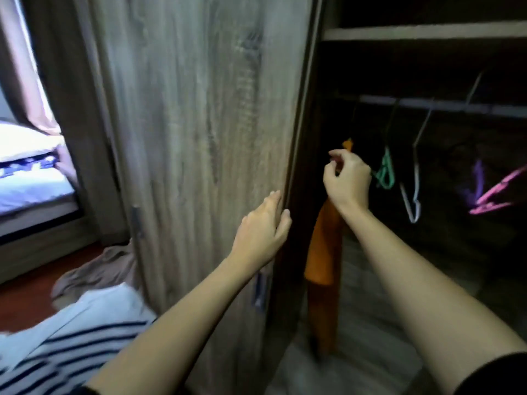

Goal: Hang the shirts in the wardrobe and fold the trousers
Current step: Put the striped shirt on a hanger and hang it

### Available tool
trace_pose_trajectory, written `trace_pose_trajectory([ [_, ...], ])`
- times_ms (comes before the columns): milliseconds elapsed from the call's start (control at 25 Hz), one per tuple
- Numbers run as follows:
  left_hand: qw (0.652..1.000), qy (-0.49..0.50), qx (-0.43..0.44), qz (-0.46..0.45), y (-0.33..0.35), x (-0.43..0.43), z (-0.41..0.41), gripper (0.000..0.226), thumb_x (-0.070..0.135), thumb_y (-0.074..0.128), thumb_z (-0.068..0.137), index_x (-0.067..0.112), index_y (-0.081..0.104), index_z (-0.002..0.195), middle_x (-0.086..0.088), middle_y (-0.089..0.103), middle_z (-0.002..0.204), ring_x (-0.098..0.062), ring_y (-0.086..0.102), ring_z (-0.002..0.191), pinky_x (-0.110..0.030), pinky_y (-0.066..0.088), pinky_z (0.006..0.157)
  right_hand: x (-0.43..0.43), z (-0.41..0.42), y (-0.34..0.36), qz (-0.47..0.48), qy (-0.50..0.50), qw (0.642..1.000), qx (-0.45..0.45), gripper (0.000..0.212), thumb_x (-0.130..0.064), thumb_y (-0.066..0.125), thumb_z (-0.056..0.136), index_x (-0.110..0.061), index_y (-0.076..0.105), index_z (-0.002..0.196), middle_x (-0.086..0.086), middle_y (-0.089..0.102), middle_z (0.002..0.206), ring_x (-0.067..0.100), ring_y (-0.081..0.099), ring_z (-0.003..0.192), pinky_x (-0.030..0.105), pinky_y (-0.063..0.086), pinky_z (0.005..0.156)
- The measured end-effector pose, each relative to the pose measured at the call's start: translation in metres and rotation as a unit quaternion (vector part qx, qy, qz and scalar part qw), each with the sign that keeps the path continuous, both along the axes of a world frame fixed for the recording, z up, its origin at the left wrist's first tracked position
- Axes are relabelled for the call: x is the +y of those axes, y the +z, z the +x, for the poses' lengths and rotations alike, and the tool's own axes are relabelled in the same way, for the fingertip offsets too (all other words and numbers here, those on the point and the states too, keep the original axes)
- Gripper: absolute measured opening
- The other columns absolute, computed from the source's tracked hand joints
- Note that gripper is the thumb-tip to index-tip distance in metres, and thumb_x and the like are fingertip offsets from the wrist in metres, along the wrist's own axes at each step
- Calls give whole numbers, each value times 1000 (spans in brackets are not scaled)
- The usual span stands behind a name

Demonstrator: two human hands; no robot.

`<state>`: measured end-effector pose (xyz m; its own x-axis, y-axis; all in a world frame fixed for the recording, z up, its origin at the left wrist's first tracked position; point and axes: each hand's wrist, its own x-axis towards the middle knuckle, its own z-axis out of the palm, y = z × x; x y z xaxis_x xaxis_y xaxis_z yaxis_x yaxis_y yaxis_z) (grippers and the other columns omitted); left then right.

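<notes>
At the far left there is a bed (31, 192) with a white pillow (27, 143), and a curtain (31, 81) hangs beside it. Near the bottom left lies a striped shirt (71, 346) in white and dark blue, and behind it a beige cloth (97, 272) is crumpled on the reddish floor (25, 297). In the middle stands the wooden wardrobe door (199, 124), grey-brown with a grain pattern. The left hand (261, 226) rests on the right edge of this door; the fingers lie flat on the front and the thumb goes around the edge, so the hand grips the door loosely. Just right of the door edge, inside the dark wardrobe, an orange shirt (323, 252) hangs down long and narrow. The right hand (346, 178) is at the top of this shirt, with fingers curled together and pinched on the hanger part there; the hanger itself is mostly hidden by the hand. Farther right, a rail (445, 105) runs across the wardrobe under a shelf (422, 32). On the rail hang empty hangers: a green one (385, 172), a white one (413, 201), and at the far right a purple one (476, 181) and a pink one (496, 192), which are blurred.
</notes>
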<state>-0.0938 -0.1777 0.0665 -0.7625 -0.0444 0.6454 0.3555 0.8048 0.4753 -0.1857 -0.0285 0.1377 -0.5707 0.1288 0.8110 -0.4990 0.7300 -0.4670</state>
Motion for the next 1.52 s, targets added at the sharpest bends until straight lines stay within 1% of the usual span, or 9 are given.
trace_pose_trajectory([
  [120,999,28,-32,-16,-46,-64,45,48,28,43,97,8,38,140,-9,40,147,-21,36,136,-31,31,106,-53,35,-42,-9,44,999,-17,25,-11,52,81,-10,68,100,11,69,97,24,65,87,25,45,81],
  [400,977,142,-152,-52,-160,-232,144,49,26,44,96,5,39,140,-12,35,149,-23,30,140,-34,30,108,-238,83,-143,56,209,969,-121,31,-12,51,74,-6,70,98,15,70,93,30,65,86,33,49,81],
  [560,957,196,-188,-101,-191,-299,178,52,30,35,90,-2,51,128,-19,52,135,-33,48,126,-44,49,94,-330,99,-181,118,285,937,-164,29,-4,53,76,-2,68,102,17,68,98,31,63,90,30,44,83],
  [720,932,251,-217,-144,-217,-343,193,48,23,36,88,-5,56,122,-22,58,126,-40,55,117,-48,52,85,-400,101,-218,254,329,863,-286,30,-13,50,89,2,59,113,24,61,114,36,56,106,32,38,92],
  [920,920,258,-211,-207,-258,-370,210,50,25,36,88,2,55,128,-15,54,134,-34,52,122,-45,51,88,-457,101,-258,410,266,747,-451,65,-53,44,89,-2,41,130,21,47,135,38,41,126,43,36,103],
  [1000,920,260,-178,-234,-265,-379,211,49,26,36,89,4,55,129,-13,53,135,-31,51,124,-43,48,93,-471,98,-258,433,240,720,-487,72,-53,49,84,-4,37,136,20,44,139,36,41,127,42,38,104],
  [1200,916,272,-158,-249,-278,-384,210,46,27,32,96,6,50,132,-12,50,138,-28,43,130,-44,40,101,-486,98,-240,411,225,785,-405,35,-10,47,87,-4,45,122,20,49,128,37,50,115,37,44,88],
  [1320,917,282,-125,-252,-280,-381,211,48,32,31,98,6,54,130,-11,52,136,-27,46,129,-43,42,100,-483,99,-224,402,262,831,-282,30,-7,47,88,-13,50,118,14,49,125,36,50,112,39,44,84],
  [1520,946,315,-76,-4,-229,-385,187,41,36,38,92,7,60,110,-10,64,102,-31,59,89,-40,51,72,-454,102,-180,559,209,773,-214,33,-11,50,87,-13,56,120,6,50,126,31,41,119,38,43,85],
])
